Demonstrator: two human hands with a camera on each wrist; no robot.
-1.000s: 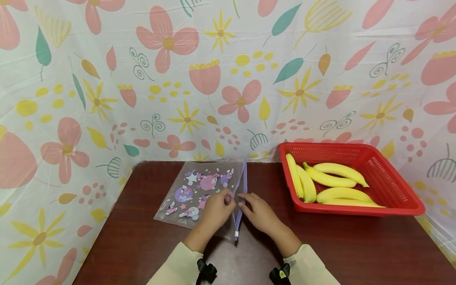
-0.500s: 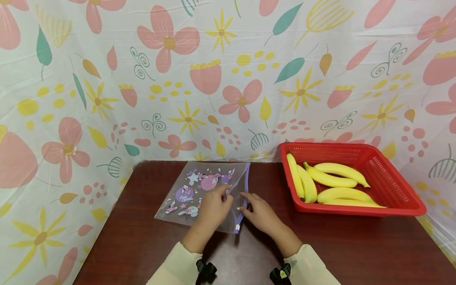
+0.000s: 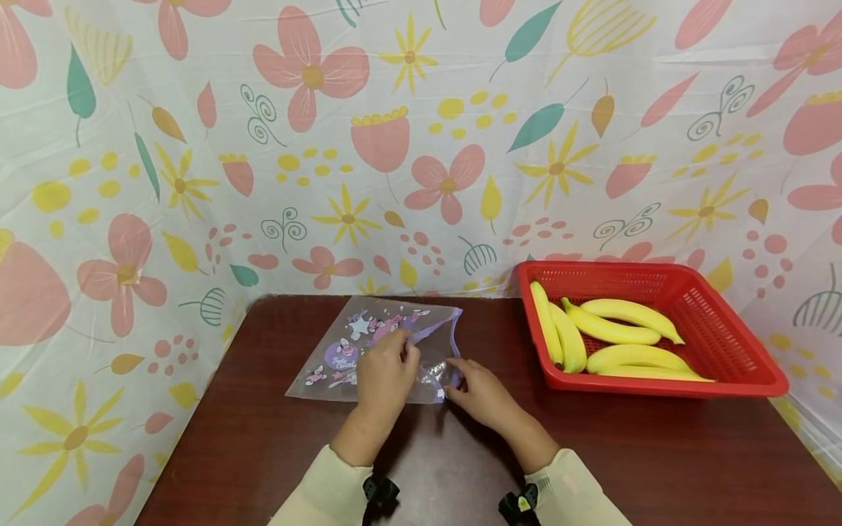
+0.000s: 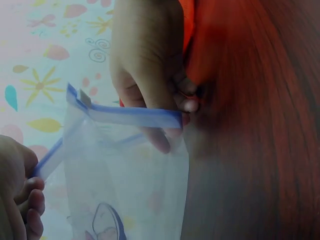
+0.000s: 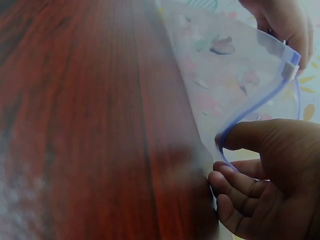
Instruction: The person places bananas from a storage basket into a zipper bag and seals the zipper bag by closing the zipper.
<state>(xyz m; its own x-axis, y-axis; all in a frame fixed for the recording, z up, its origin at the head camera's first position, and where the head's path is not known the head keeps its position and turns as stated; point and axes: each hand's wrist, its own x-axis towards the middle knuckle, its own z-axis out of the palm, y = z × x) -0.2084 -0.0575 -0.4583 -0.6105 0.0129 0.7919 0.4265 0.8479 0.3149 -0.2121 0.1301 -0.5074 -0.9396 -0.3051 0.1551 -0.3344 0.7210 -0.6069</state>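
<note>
Both hands work on a clear zip bag (image 3: 368, 351) printed with cartoon stickers, lying on the dark wood table (image 3: 658, 453) straight ahead of the person, near its far edge. Left hand (image 3: 384, 374) sits on top of the bag, fingers curled, pinching the upper side of the purple zip strip (image 3: 434, 332) just past its fingertips; the left wrist view shows the strip (image 4: 135, 116) lifted off the table, with the other hand's fingers (image 4: 165, 100) behind it. Right hand (image 3: 476, 391) is just right of the left one, at the bag's near right corner, thumb and fingers pinching the lower side of the strip; the right wrist view shows the thumb (image 5: 255, 136) hooked over the strip's curve and the remaining fingers (image 5: 235, 185) curled below it against the table. The bag mouth gapes between the two hands, and the white slider (image 5: 289, 70) sits on the strip above the right thumb, near the left hand (image 5: 280, 22). Well to the right of the right hand is a red basket (image 3: 737, 329) holding bananas (image 3: 618, 332). Beyond both hands, a floral cloth (image 3: 395, 146) backs the table. Cream sleeves (image 3: 329, 489) cover both forearms.
</note>
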